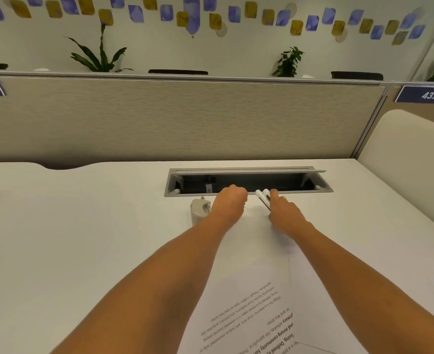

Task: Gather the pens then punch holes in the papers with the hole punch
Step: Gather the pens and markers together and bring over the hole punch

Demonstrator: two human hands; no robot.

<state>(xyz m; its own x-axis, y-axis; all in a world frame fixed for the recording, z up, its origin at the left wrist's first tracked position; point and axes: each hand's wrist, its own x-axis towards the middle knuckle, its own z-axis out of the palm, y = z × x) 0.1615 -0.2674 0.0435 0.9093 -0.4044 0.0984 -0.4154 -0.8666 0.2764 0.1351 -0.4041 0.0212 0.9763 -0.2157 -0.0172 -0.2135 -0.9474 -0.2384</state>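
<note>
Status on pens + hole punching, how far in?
Done: nothing fully finished yet. In hand: the right hand grips a bunch of white pens by the cable tray; the left hand is curled beside them, contents hidden. Left: the hole punch sits in neither hand, and the papers show no holes.

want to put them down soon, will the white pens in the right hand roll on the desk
Likely to roll: the white pens look round and smooth, and the desk is flat. Probably light and stiff: the right hand holds them bunched. One could drop into the open cable tray nearby.
</note>
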